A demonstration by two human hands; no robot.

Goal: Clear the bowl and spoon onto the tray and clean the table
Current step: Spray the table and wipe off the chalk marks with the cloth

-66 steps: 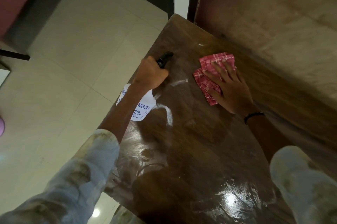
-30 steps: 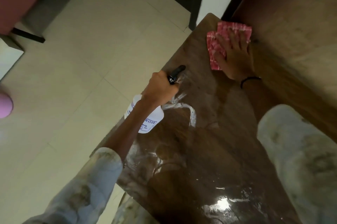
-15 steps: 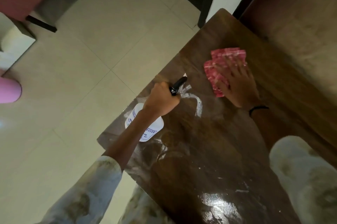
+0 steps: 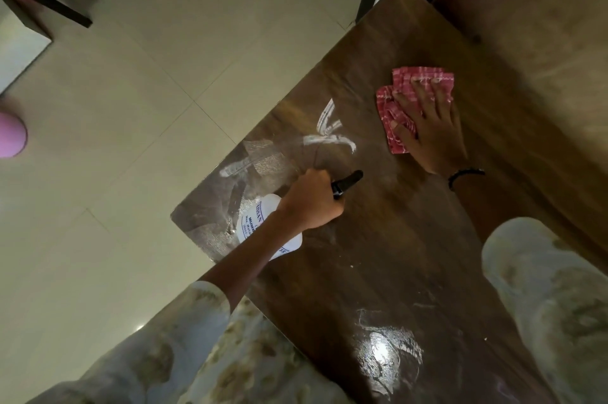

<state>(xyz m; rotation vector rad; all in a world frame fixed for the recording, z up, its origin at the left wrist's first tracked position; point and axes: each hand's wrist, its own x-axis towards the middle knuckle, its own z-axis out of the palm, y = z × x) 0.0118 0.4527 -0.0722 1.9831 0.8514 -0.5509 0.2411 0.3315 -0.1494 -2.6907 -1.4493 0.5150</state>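
Cloth handling: the cloth (image 4: 399, 137) is looking soft, limp and light; I judge a flat palm on top is serving better than a pinch, since folded layers are likely to bunch or unfold if dragged by an edge.
Cloth look: it is showing a red-and-white check, folded into several layers, with its edges fanning out at the left.
Cloth place: it is lying on the far right part of the table (image 4: 388, 259), near the far edge.
Right hand: the right hand (image 4: 431, 127) is pressing down on the cloth with fingers spread and straight, gripping nothing.
Table handling: the glossy brown wooden top is looking wet and probably slippery, so the cloth should be gliding easily.
Table look: white streaks of spray (image 4: 329, 138) are lying between the two hands, and a wet glare is shining at the near edge.
Left hand: the left hand (image 4: 311, 203) is curling tight around the neck of the spray bottle (image 4: 260, 227), nozzle pointing right.
Bottle handling: white plastic, seemingly light, possibly slick if wet.
Bowl, spoon, tray: none are appearing here.
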